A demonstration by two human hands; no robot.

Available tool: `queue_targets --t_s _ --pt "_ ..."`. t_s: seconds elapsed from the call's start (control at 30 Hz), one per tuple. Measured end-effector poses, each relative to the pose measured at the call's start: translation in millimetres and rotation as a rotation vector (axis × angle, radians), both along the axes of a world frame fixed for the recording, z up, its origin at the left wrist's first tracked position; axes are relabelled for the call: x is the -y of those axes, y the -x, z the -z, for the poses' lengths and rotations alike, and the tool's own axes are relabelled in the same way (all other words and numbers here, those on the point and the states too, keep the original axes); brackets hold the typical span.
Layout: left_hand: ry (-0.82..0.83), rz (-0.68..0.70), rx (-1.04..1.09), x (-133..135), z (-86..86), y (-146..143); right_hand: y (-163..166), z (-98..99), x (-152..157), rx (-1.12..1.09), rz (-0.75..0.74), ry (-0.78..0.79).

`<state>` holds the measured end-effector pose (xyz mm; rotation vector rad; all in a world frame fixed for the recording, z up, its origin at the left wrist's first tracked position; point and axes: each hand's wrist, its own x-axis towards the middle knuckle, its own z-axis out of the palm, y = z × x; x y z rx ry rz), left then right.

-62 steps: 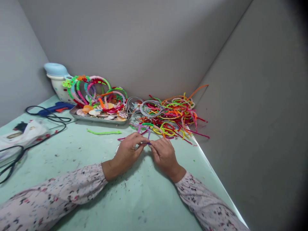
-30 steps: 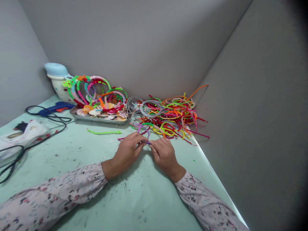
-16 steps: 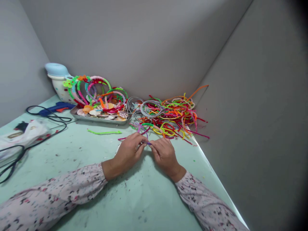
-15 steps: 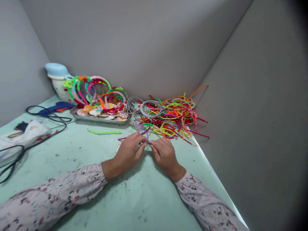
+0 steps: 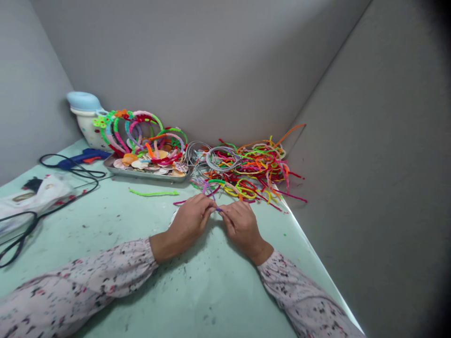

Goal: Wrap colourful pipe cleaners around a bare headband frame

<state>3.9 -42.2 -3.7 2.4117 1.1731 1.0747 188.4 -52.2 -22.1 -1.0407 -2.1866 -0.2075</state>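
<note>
Between my two hands is a purple pipe cleaner (image 5: 219, 210), pinched by the fingertips of both. My left hand (image 5: 190, 219) is closed on it from the left, my right hand (image 5: 243, 225) from the right, the fingertips nearly meeting. A strand of purple rises above the left fingers toward a ring wrapped in green, pink and orange pipe cleaner (image 5: 215, 181), whose lower part the hands hide. Just beyond lies a tangled heap of colourful pipe cleaners (image 5: 262, 164). Coils of grey wire (image 5: 223, 159) rest on its left side.
A metal tray (image 5: 148, 175) holds seashells and several fuzzy colourful rings. Behind it stands a white container with a blue lid (image 5: 84, 101). A blue glue gun (image 5: 79, 158), black cord (image 5: 97, 180) and white plastic bag (image 5: 42, 197) lie left. One green pipe cleaner (image 5: 153, 193) lies alone.
My left thumb and fingers have shifted slightly, closing the gap between them. Both hands otherwise stay in place on the purple pipe cleaner. The whole view has moved very slightly.
</note>
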Motion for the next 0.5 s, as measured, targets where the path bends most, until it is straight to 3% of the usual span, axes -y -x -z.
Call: queue_targets --t_s 0.5 --pt "0.019 0.039 0.046 -3.7 13.3 3.3 -2.2 2.4 -1.0 -0.021 0.021 -0.004"
